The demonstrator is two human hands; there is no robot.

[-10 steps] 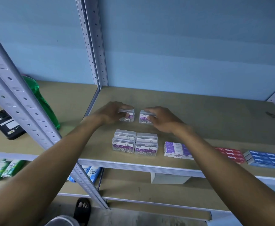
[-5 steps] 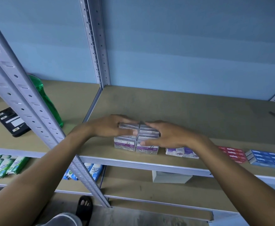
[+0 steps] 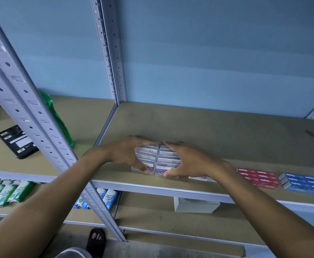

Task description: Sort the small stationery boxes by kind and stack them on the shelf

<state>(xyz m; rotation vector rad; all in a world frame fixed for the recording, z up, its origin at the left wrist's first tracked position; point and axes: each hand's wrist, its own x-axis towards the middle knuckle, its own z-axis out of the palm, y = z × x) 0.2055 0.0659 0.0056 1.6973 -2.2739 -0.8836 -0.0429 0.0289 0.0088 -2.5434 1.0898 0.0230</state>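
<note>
your left hand [image 3: 123,155] and your right hand [image 3: 190,162] are both on the paper clip boxes [image 3: 157,160]. these clear little boxes with purple labels sit in two stacks, side by side and touching, near the front edge of the shelf [image 3: 217,138]. your left hand wraps the left stack from its 9 o'clock side, with the fingers curled over the top and back and the thumb pressed on the front of the bottom box. your right hand does the same from the 3 o'clock side, fingers over the top, thumb down low on the front label. so both hands are curled round the stacks and squeeze them together.

at 3 o'clock from the stacks, just past your right wrist, a bit of the purple and white boxes [image 3: 200,178] peeks out. your arm hides most of them. farther out at 3 o'clock lie the red staple boxes [image 3: 258,178], flat in a group. next to them, still at 3 o'clock, are the blue staple boxes [image 3: 304,183].

at 9 o'clock, past the grey shelf post [image 3: 31,116], stand a green bottle [image 3: 57,116] and a black flat thing [image 3: 17,141]. on the shelf below, at 7 o'clock, are green packs [image 3: 5,192]. a white box [image 3: 195,204] sits under the shelf at 5 o'clock. your foot in a black sandal [image 3: 96,241] shows at 6 o'clock.
</note>
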